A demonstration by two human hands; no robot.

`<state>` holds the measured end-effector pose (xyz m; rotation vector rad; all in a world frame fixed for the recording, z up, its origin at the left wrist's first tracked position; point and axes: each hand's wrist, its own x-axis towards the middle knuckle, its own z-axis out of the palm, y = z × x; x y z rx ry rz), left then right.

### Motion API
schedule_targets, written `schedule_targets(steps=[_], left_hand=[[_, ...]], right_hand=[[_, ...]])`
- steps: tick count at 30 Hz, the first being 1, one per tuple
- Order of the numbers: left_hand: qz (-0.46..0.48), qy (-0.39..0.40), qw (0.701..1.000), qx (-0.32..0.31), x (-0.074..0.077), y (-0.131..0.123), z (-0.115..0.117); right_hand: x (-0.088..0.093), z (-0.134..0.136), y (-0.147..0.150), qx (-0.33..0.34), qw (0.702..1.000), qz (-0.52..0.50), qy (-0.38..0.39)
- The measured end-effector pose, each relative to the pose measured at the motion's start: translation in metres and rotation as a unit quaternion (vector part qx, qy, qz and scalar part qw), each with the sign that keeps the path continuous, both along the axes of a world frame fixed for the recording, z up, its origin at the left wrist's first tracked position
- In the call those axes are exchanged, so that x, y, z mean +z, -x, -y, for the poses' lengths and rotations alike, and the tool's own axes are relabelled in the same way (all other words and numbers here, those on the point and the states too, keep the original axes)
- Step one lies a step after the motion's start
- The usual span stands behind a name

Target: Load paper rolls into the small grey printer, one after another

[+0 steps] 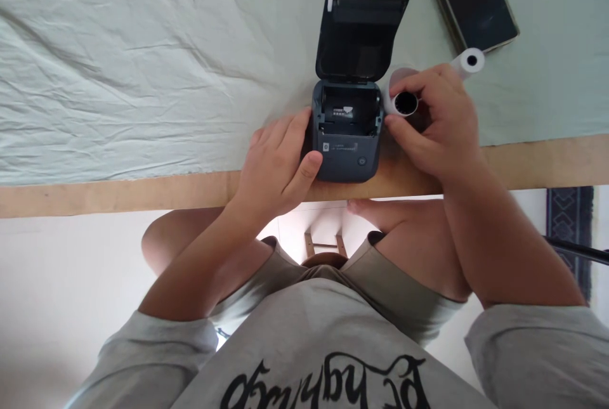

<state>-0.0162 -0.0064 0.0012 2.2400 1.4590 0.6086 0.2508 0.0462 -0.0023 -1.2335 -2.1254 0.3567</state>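
**Lid (359,35) up, white roll (406,103) outside**

At upper centre, the left hand (273,165), thumb spread, rests against the printer (347,162); just beside it, the right hand (442,120) pinches the white roll (another roll (471,61) lies upper right).

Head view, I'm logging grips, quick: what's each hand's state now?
Left hand: open, against the dark printer.
Right hand: closed, holding a white paper roll.

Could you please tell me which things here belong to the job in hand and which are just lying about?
In use:
Dark device, lid open, left hand against it
White roll, held in the right hand

Lying about:
Second white roll, just beyond that hand, apparently unheld
Dark rectangular object
Patterned mat
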Motion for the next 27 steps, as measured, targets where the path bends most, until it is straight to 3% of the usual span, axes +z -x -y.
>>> schedule_targets(steps=[5, 9, 12, 17, 21, 24, 27], left_hand=[[0.001, 0.004, 1.0, 0.0, 0.0011, -0.0007, 0.0009], [0.0, 0.009, 1.0, 0.005, 0.0027, -0.0017, 0.0014], [-0.005, 0.012, 1.0, 0.005, 0.0031, -0.002, 0.0015], [0.0, 0.004, 1.0, 0.007, 0.0016, -0.0018, 0.0012], [0.007, 0.0, 1.0, 0.007, 0.0004, -0.0022, 0.0006], [0.003, -0.001, 1.0, 0.009, 0.0004, -0.0025, 0.0006], [-0.001, -0.002, 1.0, 0.011, 0.0008, -0.0024, 0.001]], right_hand=[[0.0028, 0.0015, 0.0012, -0.011, 0.998, -0.042, 0.05], [0.0043, 0.0016, 0.0028, 0.011, 0.999, -0.023, 0.02], [0.001, 0.0007, 0.0014, -0.017, 1.0, -0.005, -0.006], [-0.003, 0.0004, -0.0021, -0.022, 0.998, -0.042, 0.04], [-0.003, 0.001, -0.0025, -0.03, 0.999, 0.012, -0.001], [-0.0029, 0.0017, -0.0019, -0.05, 0.999, -0.005, 0.019], [-0.0027, 0.0018, -0.0013, -0.019, 0.998, -0.024, 0.047]])
